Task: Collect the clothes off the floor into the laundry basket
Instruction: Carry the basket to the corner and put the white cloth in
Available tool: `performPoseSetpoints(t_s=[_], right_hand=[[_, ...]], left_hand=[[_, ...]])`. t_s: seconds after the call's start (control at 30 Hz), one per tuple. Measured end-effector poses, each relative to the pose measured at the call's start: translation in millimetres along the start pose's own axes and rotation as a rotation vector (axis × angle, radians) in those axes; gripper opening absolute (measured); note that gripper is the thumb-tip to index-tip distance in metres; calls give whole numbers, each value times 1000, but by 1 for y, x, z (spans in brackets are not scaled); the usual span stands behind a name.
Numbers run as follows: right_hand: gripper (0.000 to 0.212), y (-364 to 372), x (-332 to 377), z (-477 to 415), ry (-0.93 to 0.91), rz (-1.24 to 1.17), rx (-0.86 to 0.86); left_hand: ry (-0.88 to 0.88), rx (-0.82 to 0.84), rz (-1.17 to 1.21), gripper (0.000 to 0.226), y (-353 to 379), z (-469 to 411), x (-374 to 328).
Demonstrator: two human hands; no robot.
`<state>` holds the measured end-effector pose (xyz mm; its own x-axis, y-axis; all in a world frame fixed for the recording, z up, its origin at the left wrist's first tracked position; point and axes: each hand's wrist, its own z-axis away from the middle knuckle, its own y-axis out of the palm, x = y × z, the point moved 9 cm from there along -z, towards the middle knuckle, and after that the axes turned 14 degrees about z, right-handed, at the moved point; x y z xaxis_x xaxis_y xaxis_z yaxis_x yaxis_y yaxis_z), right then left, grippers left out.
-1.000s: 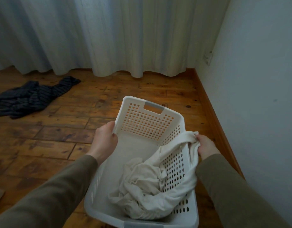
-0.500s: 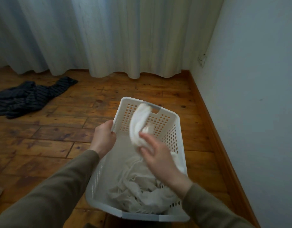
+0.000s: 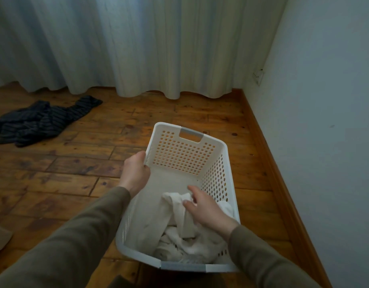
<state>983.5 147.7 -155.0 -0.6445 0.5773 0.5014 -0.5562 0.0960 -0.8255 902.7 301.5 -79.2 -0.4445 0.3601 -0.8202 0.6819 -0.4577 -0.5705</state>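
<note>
A white perforated laundry basket [image 3: 212, 146] is held in front of me above the wooden floor. My left hand [image 3: 135, 173] grips its left rim near the far corner. A white garment [image 3: 173, 221] lies bunched in the basket's near half. My right hand [image 3: 206, 210] is inside the basket, fingers pinching a fold of that white cloth. A dark striped garment [image 3: 42, 121] lies spread on the floor at the far left, well away from both hands.
Pale curtains [image 3: 137, 48] hang to the floor along the back. A white wall [image 3: 325, 121] with a wooden skirting board [image 3: 268, 163] runs close on the right. A beige item [image 3: 0, 238] shows at the left edge.
My right hand pulled the white cloth off the basket's right rim, lifted it over the basket, and has now lowered it inside. The left hand kept its grip on the rim.
</note>
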Motion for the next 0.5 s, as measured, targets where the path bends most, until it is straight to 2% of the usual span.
performPoseSetpoints(t_s=[0.07, 0.2, 0.27, 0.37, 0.43, 0.5], right_hand=[[49, -13, -11, -2, 53, -34, -44], [37, -67, -45, 12, 169, -148, -406], [42, -73, -75, 19, 289, -189, -464], [57, -41, -111, 24, 515, -412, -269], [53, -17, -116, 26, 571, -539, -120], [42, -4, -111, 26, 570, -656, -48]], left_hand=[[-5, 0, -2, 24, -1, -1, 3], [-22, 0, 3, 26, -1, -2, 7], [-24, 2, 0, 28, -1, -2, 9], [-39, 7, 22, 30, -2, -2, 11], [-57, 11, 64, 31, -2, -2, 15], [-79, 25, 121, 31, -2, -3, 18]])
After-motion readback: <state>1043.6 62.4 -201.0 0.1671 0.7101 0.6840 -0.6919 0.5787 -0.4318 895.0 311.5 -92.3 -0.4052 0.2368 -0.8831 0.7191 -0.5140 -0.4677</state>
